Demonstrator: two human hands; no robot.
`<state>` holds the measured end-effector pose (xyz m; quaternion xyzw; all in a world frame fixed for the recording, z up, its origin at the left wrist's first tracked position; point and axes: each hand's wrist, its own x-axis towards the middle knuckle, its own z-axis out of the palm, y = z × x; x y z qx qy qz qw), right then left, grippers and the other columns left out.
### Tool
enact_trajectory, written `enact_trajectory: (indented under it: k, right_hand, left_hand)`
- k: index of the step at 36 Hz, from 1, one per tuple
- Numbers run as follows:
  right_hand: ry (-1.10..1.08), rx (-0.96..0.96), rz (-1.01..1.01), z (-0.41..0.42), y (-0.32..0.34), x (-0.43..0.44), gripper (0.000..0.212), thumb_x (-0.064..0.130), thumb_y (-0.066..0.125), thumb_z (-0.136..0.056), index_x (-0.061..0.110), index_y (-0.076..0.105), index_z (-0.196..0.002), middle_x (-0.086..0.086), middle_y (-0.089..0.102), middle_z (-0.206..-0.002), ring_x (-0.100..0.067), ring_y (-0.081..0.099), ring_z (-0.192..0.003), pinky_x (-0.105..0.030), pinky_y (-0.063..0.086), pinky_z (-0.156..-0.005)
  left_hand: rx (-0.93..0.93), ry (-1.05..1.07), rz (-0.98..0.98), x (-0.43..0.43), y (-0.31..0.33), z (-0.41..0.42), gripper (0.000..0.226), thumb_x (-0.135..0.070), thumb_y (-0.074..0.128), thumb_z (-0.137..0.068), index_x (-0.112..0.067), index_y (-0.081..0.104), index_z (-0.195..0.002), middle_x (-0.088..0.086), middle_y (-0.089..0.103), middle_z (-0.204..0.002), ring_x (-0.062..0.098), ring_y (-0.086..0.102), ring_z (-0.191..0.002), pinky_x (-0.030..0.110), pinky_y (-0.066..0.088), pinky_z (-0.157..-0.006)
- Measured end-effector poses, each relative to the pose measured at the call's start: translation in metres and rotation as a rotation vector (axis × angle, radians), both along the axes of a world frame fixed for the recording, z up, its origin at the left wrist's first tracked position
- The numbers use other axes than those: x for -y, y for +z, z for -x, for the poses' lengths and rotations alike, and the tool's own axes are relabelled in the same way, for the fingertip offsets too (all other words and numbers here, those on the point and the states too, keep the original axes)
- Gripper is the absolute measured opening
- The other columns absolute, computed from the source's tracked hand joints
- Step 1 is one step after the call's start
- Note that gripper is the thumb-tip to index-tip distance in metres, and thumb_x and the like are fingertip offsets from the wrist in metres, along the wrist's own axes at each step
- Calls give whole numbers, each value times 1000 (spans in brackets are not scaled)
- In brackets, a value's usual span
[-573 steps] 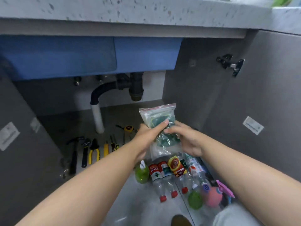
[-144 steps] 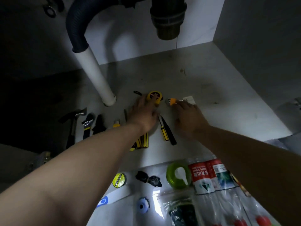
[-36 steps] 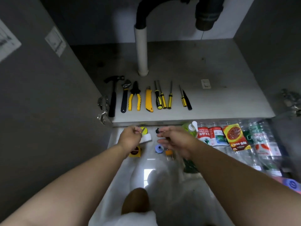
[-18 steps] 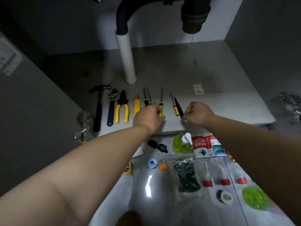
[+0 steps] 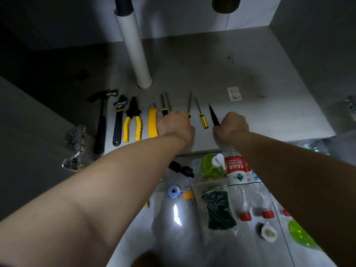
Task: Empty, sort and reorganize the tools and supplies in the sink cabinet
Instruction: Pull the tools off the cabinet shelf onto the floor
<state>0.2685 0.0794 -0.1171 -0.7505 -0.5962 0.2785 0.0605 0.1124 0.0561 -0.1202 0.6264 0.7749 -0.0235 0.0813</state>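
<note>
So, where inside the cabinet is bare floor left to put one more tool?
Bare cabinet floor lies right of the black tool, between it, the small white plate and the right wall, and behind the row, right of the white pipe. From hammer to screwdrivers it is crowded; so is the floor outside, with bottles.

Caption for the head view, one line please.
Left hand over the screwdrivers, right hand gripping a black tool in the row on the cabinet floor.

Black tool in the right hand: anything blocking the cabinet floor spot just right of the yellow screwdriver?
Nothing visible does. The right hand grips the black tool right beside the yellow screwdriver; the white tag lies farther back, apart.
</note>
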Motion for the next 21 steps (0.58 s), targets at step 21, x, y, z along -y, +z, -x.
enact_trajectory:
  k: [21]
  right_hand:
    - [164,-434,96,12,33,157,12,10,65,-91,11,57,-81,-3,61,-71,-10,62,-57,-19,47,-52]
  left_hand:
    - [890,291,8,220,-26,61,38,-52,62,-63,-15,55,-71,-7,51,-56,9,43,-54,32,41,-60]
